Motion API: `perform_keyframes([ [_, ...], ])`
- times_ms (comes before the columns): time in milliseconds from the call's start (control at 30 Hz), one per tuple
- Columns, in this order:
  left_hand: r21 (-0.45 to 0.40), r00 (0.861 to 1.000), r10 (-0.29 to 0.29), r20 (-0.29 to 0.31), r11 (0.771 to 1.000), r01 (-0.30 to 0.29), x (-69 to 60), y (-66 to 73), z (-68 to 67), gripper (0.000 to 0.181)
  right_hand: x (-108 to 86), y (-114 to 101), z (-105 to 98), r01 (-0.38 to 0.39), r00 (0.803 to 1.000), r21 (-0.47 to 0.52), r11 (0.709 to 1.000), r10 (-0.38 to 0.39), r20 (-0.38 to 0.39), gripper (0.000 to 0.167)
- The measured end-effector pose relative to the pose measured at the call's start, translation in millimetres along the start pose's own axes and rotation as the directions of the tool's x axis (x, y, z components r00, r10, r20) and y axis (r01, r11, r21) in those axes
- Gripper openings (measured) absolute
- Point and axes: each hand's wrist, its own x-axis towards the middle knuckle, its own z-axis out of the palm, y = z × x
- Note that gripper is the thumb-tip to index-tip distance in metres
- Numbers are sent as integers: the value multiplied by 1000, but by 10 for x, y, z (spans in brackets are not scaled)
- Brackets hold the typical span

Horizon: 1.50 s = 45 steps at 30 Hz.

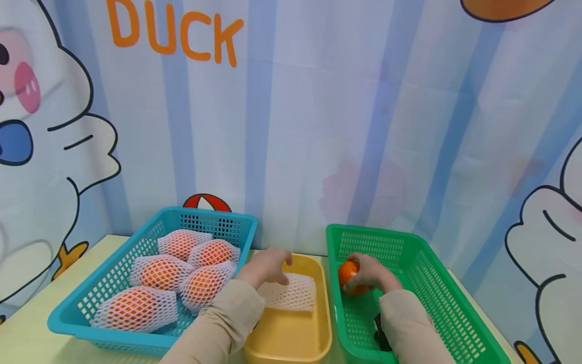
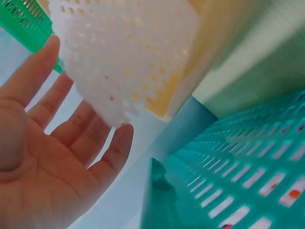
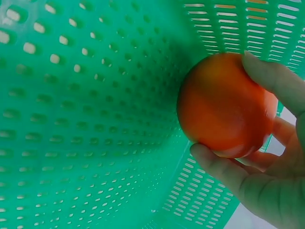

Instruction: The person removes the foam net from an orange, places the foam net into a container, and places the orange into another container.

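Note:
In the head view my right hand point(image 1: 372, 273) holds a smooth, shiny orange point(image 1: 348, 273) near the left wall of the green basket point(image 1: 356, 321). Up close in the right wrist view, its thumb and fingers curl round the orange point(image 3: 224, 107). Over the yellow bin point(image 1: 291, 338) is my left hand point(image 1: 269, 267), its fingers loosely bent. Beneath that hand a white foam net sleeve point(image 1: 297, 293) lies flat in the bin. In the left wrist view the fingertips are close to the edge of the net sleeve point(image 2: 124, 52); whether they touch it I cannot tell.
A blue basket point(image 1: 247, 225) on the left contains several oranges in foam nets point(image 1: 136, 308). All three containers stand side by side on a pale yellow table point(image 1: 32, 323). Behind them hangs a striped curtain point(image 1: 295, 126) with cartoon ducks.

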Motion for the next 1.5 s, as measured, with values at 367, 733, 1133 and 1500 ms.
perform_keyframes([
  [367,39,1000,-3,21,999,2,-45,85,-106,31,15,12,-15,22,1000,-28,999,-22,6,66],
  [733,90,1000,15,19,996,-17,-30,156,-176,33,-53,-74,-219,80,997,-67,995,-79,23,64],
  [1133,126,996,86,27,988,-89,-127,166,-359,32,-149,-147,-475,104,994,-177,979,-108,-16,58],
  [1500,170,997,68,46,983,-74,-348,-6,-645,36,-357,-65,-892,161,987,-150,975,-156,47,59],
])
